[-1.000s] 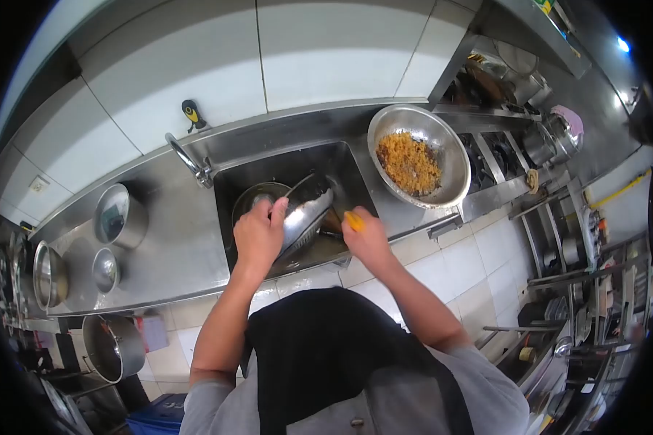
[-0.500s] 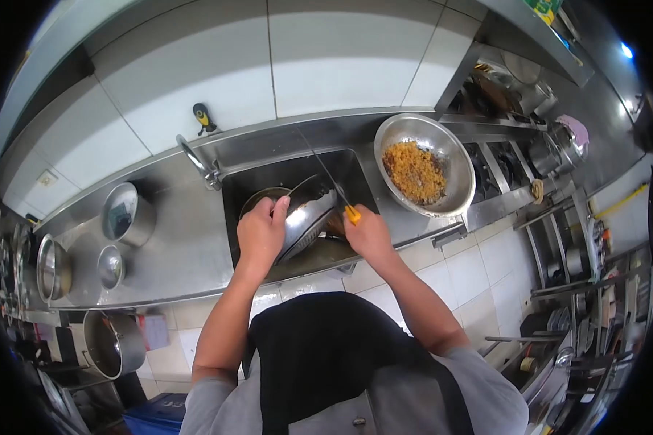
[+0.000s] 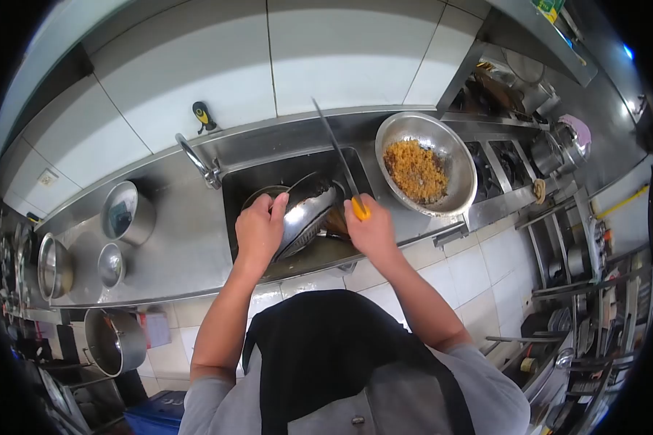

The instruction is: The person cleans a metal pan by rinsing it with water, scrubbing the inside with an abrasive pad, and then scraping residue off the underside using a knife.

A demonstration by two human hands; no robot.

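Over the sink (image 3: 239, 210) my left hand (image 3: 261, 228) grips the rim of a shiny metal vessel (image 3: 302, 223), which is tilted and has dark marks near its upper edge. My right hand (image 3: 371, 226) is closed round the yellow handle of a knife (image 3: 342, 161). The long thin blade points up and away, past the sink's back edge, to the right of the vessel. Beneath the vessel, other items in the sink are partly hidden. To the right, a steel bowl (image 3: 460, 176) holds crumbly orange-brown food (image 3: 416, 172).
A curved faucet (image 3: 198, 161) stands behind the sink's left corner. On the counter at left are a pot (image 3: 139, 217), a small bowl (image 3: 111, 266) and a larger bowl (image 3: 56, 267). Stove burners (image 3: 508, 161) lie right of the food bowl.
The knife's blade has swung upright and clear of the vessel, and its yellow handle has turned in my right hand. My left hand and the vessel have barely moved.
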